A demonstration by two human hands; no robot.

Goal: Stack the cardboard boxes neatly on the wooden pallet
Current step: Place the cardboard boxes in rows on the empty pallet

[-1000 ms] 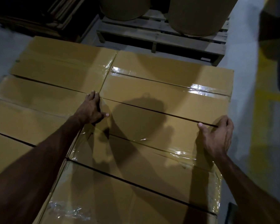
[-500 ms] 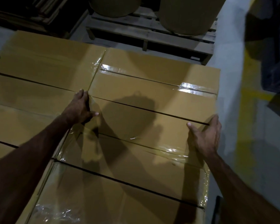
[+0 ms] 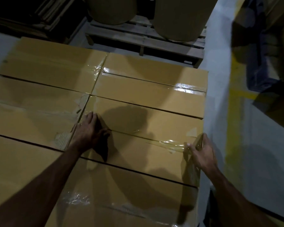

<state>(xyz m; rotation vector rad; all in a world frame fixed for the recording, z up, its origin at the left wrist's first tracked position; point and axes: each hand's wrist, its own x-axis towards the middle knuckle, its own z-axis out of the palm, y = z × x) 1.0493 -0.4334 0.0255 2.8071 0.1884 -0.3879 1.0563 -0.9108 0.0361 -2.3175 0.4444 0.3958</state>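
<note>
Several tan taped cardboard boxes lie flat in two columns, their tops level; the pallet under them is hidden. My left hand [image 3: 90, 130] lies on the left end of the middle box in the right column [image 3: 154, 126]. Its fingers point along the seam between the columns and its thumb is spread on top. My right hand [image 3: 201, 153] grips that box's right end, with the thumb on the shiny tape and the fingers curled over the side edge.
Beyond the stack, a wooden pallet [image 3: 146, 43] carries two large brown rolls [image 3: 180, 17]. Grey floor with a yellow line [image 3: 233, 122] runs along the right. Dark stacked boards [image 3: 39, 15] lie at the far left, and a dark object [image 3: 261, 59] sits at the far right.
Both hands have slid toward me along the ends of the box, from its far edge to about its middle tape line. The view has shifted slightly.
</note>
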